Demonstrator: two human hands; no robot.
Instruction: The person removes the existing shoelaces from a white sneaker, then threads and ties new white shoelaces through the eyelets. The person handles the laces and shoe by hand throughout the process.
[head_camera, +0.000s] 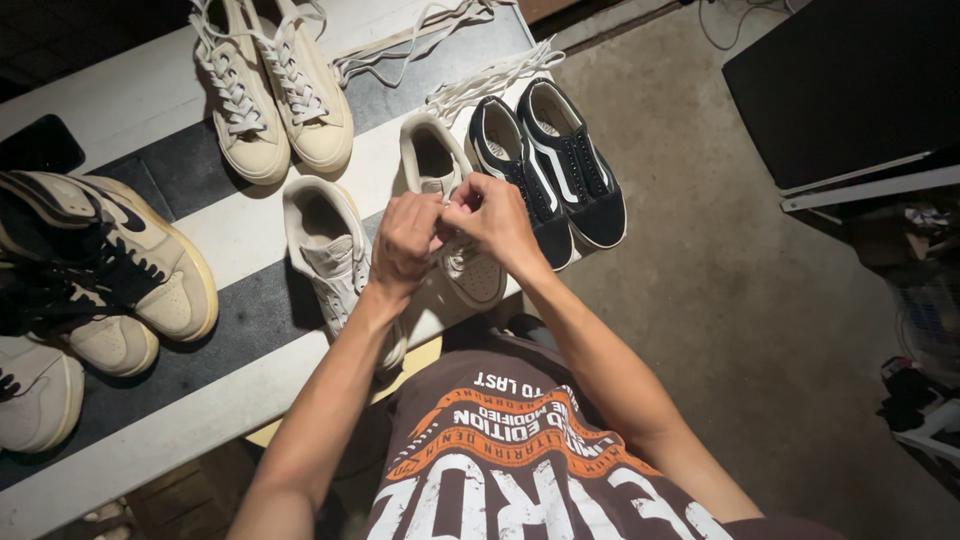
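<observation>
Both my hands meet over a pair of white low sneakers on a black-and-white striped table. My left hand and my right hand are closed together above the right white sneaker, pinching something small at its tongue or lace area; the pinched thing is hidden by my fingers. The left white sneaker lies just beside my left wrist, without laces visible.
A cream laced pair stands at the back, loose white laces beside it. A black pair with white stripes sits at the table's right edge. Beige-and-black high-tops are on the left. A dark cabinet stands on the concrete floor.
</observation>
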